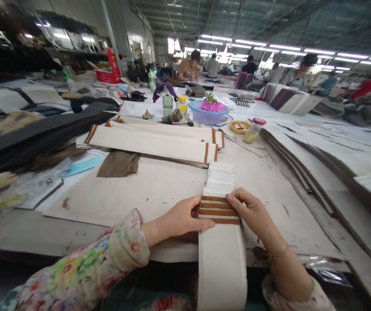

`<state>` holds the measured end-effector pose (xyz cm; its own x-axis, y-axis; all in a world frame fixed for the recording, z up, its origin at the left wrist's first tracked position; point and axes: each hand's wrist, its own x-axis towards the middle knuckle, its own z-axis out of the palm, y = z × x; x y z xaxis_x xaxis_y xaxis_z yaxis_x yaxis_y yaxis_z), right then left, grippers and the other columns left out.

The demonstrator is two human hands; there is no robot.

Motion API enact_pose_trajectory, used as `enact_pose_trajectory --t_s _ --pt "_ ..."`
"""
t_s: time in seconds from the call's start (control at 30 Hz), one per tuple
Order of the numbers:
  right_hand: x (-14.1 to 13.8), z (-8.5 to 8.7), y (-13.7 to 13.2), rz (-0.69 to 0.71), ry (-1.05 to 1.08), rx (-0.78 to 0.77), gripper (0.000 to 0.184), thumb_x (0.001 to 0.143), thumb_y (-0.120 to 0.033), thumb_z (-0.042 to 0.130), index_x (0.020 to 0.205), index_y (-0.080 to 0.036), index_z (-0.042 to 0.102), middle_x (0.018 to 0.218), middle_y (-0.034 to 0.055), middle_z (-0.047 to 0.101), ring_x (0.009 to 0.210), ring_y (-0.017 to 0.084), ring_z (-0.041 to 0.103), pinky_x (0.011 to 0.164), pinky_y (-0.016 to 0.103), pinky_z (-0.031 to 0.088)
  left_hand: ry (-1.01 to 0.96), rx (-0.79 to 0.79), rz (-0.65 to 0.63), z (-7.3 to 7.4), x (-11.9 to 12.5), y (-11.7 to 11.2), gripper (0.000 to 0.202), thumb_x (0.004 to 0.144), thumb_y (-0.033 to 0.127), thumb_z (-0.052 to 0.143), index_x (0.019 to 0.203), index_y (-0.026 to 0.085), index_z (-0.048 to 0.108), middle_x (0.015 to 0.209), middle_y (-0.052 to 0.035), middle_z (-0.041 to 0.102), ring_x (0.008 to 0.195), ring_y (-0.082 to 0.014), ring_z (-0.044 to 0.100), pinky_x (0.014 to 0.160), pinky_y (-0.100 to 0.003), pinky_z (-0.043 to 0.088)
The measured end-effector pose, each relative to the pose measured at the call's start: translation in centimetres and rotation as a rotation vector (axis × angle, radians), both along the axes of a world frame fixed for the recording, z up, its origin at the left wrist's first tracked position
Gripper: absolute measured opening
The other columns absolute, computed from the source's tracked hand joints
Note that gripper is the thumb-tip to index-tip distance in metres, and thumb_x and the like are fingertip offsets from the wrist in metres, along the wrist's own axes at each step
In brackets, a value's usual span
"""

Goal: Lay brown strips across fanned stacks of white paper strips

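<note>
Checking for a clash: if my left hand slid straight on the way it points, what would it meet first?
Probably the right hand, whose fingers pinch the same brown-banded strips just across from the left hand.

A long worktable (270, 181) runs through a metal-roofed hall (270, 21) under rows of tube lights (283, 46).

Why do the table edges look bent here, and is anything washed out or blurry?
Head view: the wide lens bows the table towards the frame's sides; the ceiling lights burn out white; the left edge and the far people look soft; the left hand, right hand and the strips they pinch are sharp, evenly lit, with faint shadows.
</note>
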<state>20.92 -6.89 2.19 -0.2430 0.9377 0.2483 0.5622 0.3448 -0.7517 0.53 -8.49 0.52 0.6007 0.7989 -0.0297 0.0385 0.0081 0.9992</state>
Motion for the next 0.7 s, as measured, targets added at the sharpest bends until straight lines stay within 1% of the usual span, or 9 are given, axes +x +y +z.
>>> enact_pose_trajectory --t_s 0.07,0.17,0.23,0.33,0.47,0.53,0.57,0.63,0.7 --pt "-0.2 0.6 0.2 0.049 -0.056 -0.032 0.024 0.082 -0.036 0.049 0.068 -0.019 0.057 0.067 0.0003 0.055 0.066 0.014 0.051 0.061 0.025 0.039 -0.031 -0.049 -0.018 0.0 0.0 0.0 0.045 0.071 0.031 0.063 0.11 0.014 0.049 0.101 -0.005 0.059 0.088 -0.017 0.056 0.076 -0.027 0.045" --pt "-0.7 1.3 0.4 0.137 -0.162 -0.044 0.024 0.081 -0.036 0.05 0.066 -0.02 0.058 0.065 0.0001 0.057 0.064 0.014 0.052 0.06 0.025 0.038 0.049 -0.021 0.016 -0.2 -0.1 0.0 0.042 0.069 0.034 0.064 0.103 0.012 0.054 0.091 -0.0035 0.061 0.079 -0.0157 0.056 0.069 -0.024 0.045" --pt "-0.9 1.5 0.4 0.16 -0.197 -0.04 0.027 0.082 -0.037 0.048 0.064 -0.019 0.057 0.063 0.0 0.057 0.062 0.014 0.052 0.058 0.025 0.038 0.101 -0.003 0.022 -0.3 -0.2 0.1 0.041 0.069 0.036 0.064 0.102 0.012 0.056 0.09 -0.0037 0.061 0.077 -0.016 0.056 0.067 -0.024 0.044" --pt "-1.0 1.6 0.6 0.178 -0.197 -0.071 0.029 0.082 -0.039 0.046 0.065 -0.019 0.058 0.064 0.0003 0.058 0.062 0.014 0.053 0.058 0.025 0.039 0.152 0.001 0.014 -0.3 -0.3 0.1 0.042 0.069 0.037 0.063 0.103 0.011 0.057 0.09 -0.0046 0.062 0.076 -0.0167 0.056 0.066 -0.025 0.045" --pt "-1.3 1.9 1.2 0.249 -0.15 -0.202 0.023 0.078 -0.039 0.052 0.075 -0.019 0.063 0.072 0.0012 0.063 0.068 0.016 0.056 0.062 0.026 0.042 0.176 0.027 0.062 -0.2 -0.2 0.0 0.043 0.068 0.037 0.063 0.101 0.01 0.059 0.086 -0.0048 0.063 0.074 -0.017 0.056 0.064 -0.025 0.045" --pt "-1.5 2.0 1.2 0.238 -0.065 -0.259 0.025 0.077 -0.041 0.053 0.074 -0.019 0.064 0.073 0.0018 0.064 0.07 0.018 0.057 0.064 0.027 0.043 0.159 0.037 0.092 -0.1 -0.2 -0.2 0.042 0.068 0.037 0.063 0.1 0.01 0.059 0.086 -0.0049 0.063 0.075 -0.0172 0.056 0.065 -0.024 0.045" --pt "-1.5 1.8 1.1 0.208 0.021 -0.296 0.027 0.076 -0.043 0.053 0.078 -0.019 0.065 0.075 0.0022 0.065 0.072 0.018 0.058 0.066 0.028 0.044 0.143 0.038 0.098 -0.1 -0.2 -0.2 0.041 0.068 0.037 0.063 0.099 0.01 0.06 0.086 -0.0048 0.063 0.075 -0.0171 0.056 0.065 -0.024 0.045" --pt "-1.3 1.4 0.4 0.154 0.284 -0.403 0.035 0.078 -0.048 0.05 0.096 -0.02 0.062 0.086 0.0037 0.065 0.08 0.02 0.059 0.071 0.031 0.045 0.095 0.043 0.095 0.1 -0.2 -0.4 0.039 0.069 0.035 0.063 0.099 0.01 0.059 0.087 -0.0044 0.062 0.076 -0.016 0.056 0.065 -0.023 0.045" --pt "-0.8 0.8 -0.9 0.156 0.554 -0.512 0.047 0.081 -0.053 0.041 0.116 -0.023 0.05 0.099 0.0062 0.063 0.089 0.021 0.059 0.077 0.035 0.046 0.034 0.045 0.09 0.3 -0.2 -0.5 0.037 0.07 0.032 0.062 0.1 0.01 0.059 0.087 -0.0038 0.062 0.075 -0.0145 0.055 0.065 -0.022 0.044"
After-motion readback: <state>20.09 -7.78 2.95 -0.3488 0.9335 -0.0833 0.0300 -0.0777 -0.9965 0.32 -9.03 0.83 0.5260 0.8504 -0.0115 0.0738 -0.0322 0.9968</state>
